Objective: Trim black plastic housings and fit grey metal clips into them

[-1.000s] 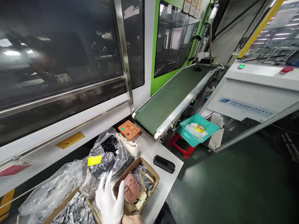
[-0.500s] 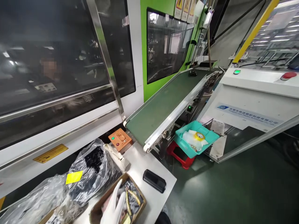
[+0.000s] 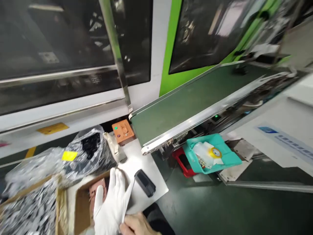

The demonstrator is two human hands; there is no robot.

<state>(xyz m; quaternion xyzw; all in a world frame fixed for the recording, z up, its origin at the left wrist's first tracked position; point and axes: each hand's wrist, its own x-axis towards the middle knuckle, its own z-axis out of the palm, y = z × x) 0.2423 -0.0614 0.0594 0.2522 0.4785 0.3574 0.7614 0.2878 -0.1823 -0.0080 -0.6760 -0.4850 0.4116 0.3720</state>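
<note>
My left hand [image 3: 111,205] wears a white glove, its palm side seeming to face me. Its fingers stretch upward and the thumb stands apart on the left. One slack glove finger sticks out on the right, looking unfilled. My bare right hand [image 3: 137,224] comes in from the bottom and pinches the edge of the white glove [image 3: 123,212] near the wrist. Beneath the gloved hand is an open cardboard box [image 3: 81,205] with a pinkish item [image 3: 94,192] inside; the glove hides much of its contents. A black handheld device [image 3: 145,183] lies on the white table [image 3: 160,186] to the right.
A box of grey pieces [image 3: 31,209] and a clear bag of black parts [image 3: 88,153] stand left. An orange control box [image 3: 122,131] sits by the green conveyor belt [image 3: 176,107]. A teal basket [image 3: 212,169] holding tape rests over a red stool [image 3: 182,163].
The view has swung left and down. More of the gloved hand shows, with its fingers higher in the picture. My bare right hand has come into view, gripping the glove.
</note>
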